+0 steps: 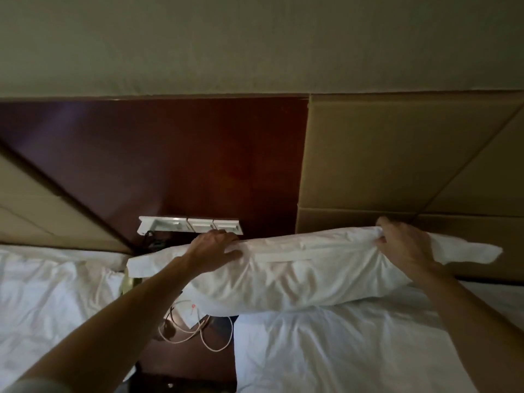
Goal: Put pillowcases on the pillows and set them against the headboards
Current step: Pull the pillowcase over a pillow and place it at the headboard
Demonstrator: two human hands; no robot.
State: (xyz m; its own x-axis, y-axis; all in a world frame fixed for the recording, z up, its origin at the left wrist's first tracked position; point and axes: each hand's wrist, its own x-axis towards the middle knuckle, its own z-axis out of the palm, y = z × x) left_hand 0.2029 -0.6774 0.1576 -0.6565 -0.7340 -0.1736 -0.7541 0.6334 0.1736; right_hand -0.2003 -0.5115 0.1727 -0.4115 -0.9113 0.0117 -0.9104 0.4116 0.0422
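Since the pillow (297, 273) is already cased and held on edge on the bed (340, 353), just before the headboard (397, 165), casing is judged done | top edge gripped by left hand (215, 248), pinched by right hand (402, 245) | seating remains | other pillows: cannot be told

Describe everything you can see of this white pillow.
The pillow is long and white, in a wrinkled cloth case with loose flaps at both ends. It lies lengthwise before the tan headboard, lower edge on the bed, left end overhanging its edge. The left hand holds its top; the right hand pinches the top edge.
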